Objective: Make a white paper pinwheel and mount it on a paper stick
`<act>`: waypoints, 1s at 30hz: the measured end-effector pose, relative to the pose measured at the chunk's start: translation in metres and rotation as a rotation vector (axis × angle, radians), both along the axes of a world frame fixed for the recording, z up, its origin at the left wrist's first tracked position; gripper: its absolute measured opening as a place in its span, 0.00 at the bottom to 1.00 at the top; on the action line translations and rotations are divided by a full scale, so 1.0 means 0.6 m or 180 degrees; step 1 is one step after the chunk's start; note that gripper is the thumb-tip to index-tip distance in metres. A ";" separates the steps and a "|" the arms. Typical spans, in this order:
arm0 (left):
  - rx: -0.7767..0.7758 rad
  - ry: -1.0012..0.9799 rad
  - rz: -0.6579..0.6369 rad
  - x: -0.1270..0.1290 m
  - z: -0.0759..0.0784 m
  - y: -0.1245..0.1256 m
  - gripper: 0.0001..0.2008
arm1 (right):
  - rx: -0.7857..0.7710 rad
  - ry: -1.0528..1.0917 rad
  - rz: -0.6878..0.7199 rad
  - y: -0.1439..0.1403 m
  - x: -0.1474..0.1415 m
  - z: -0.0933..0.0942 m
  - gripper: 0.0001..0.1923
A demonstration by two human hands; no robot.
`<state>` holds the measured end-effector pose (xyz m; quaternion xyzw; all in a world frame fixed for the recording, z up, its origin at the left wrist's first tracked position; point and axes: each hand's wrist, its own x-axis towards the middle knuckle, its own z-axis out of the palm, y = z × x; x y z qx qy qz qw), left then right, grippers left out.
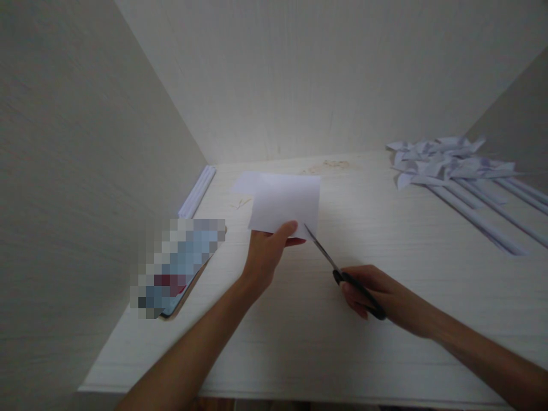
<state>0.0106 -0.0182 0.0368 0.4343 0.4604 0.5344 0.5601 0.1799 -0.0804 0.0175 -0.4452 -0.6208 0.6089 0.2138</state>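
White pinwheels [445,160] lie right, rolled sticks [197,191] left.

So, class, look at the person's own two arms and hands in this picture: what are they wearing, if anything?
Both forearms are bare up to the picture's edge: no sleeves show. The left hand and the right hand wear no gloves, and no watch, bracelet or ring can be seen on them. The nails look short and unpainted, though the picture is too soft to be sure.
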 end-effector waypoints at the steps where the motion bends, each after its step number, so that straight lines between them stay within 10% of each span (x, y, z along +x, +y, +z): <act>1: 0.0003 -0.0005 0.0007 0.000 0.000 0.000 0.15 | 0.0007 -0.0001 0.0003 0.000 0.000 0.000 0.22; 30: -0.0042 -0.0102 -0.0286 -0.002 -0.003 -0.004 0.12 | -0.0035 0.0038 -0.0026 0.000 -0.004 -0.004 0.21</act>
